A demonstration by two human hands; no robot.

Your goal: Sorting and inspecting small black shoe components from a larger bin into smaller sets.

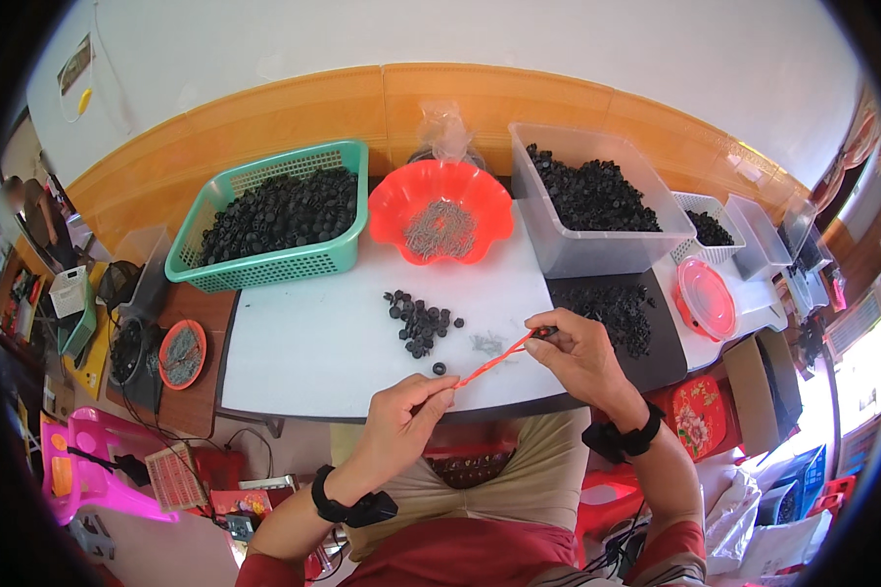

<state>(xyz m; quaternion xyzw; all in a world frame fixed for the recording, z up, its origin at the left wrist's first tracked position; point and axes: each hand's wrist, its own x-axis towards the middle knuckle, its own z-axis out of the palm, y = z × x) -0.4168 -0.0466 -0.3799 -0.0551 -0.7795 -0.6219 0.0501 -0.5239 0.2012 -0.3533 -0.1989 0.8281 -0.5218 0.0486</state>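
A thin red strip [492, 363] is held in the air just over the near edge of the white worktop [313, 342]. It is long and skinny. It runs from low on the left up to high on the right. The left hand [401, 416] pinches its low end between the fingers [440, 391]. The right hand [578, 352] pinches its high end, where a small black cap [542, 333] sits on the strip.

Just behind the strip lies a little pile of black caps [419, 321], with one lone cap [439, 369] close to the strip. Some tiny grey pins [486, 343] lie near the strip's middle.

Farther back stand a green basket [347, 256] full of black caps, a red bowl [387, 210] with small metal bits, and a clear tub [597, 252] of black caps. More caps lie on a dark mat [668, 352] by the right hand. A round red lid [707, 298] rests to the right. Nothing lies between the two hands but the strip.
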